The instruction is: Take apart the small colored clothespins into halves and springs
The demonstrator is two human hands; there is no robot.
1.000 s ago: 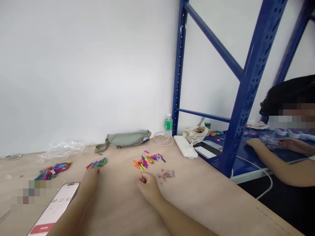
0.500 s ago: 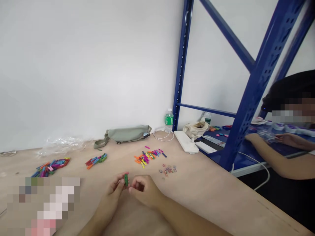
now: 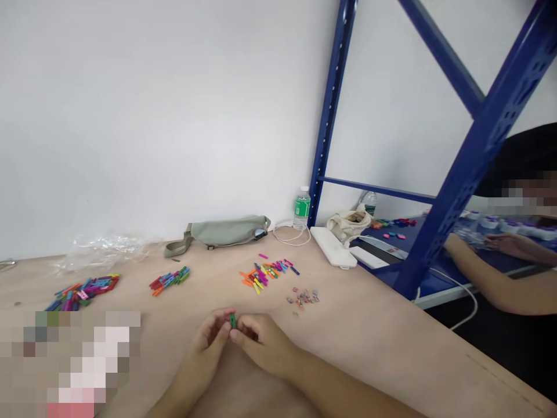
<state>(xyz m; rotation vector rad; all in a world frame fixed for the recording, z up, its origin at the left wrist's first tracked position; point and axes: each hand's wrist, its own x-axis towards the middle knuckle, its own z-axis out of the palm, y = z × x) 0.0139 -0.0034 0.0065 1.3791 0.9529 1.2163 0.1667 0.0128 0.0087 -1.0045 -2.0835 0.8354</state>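
A small green clothespin (image 3: pixel 232 320) is held upright above the table between my two hands. My left hand (image 3: pixel 214 337) pinches it from the left, thumb in front and fingers behind. My right hand (image 3: pixel 261 342) closes on its right side, with the thumb tip against its lower end; the right fingertips are partly hidden. Beyond my hands lies a loose pile of coloured clothespin pieces (image 3: pixel 261 276). To its right are scattered several small metal clothespin springs (image 3: pixel 307 297). A smaller pile of coloured clothespins (image 3: pixel 170 280) rests further left.
Another clothespin pile (image 3: pixel 82 292) lies far left, near crumpled clear plastic (image 3: pixel 100 251). Along the wall are a grey-green waist bag (image 3: pixel 230 231), a water bottle (image 3: pixel 301 207) and a white device (image 3: pixel 333 247). A blue rack post (image 3: pixel 467 157) stands right; behind it a co-worker's arm (image 3: pixel 500 281) rests.
My right hand has moved left and come together with my left hand at the green clothespin. The view has shifted slightly.
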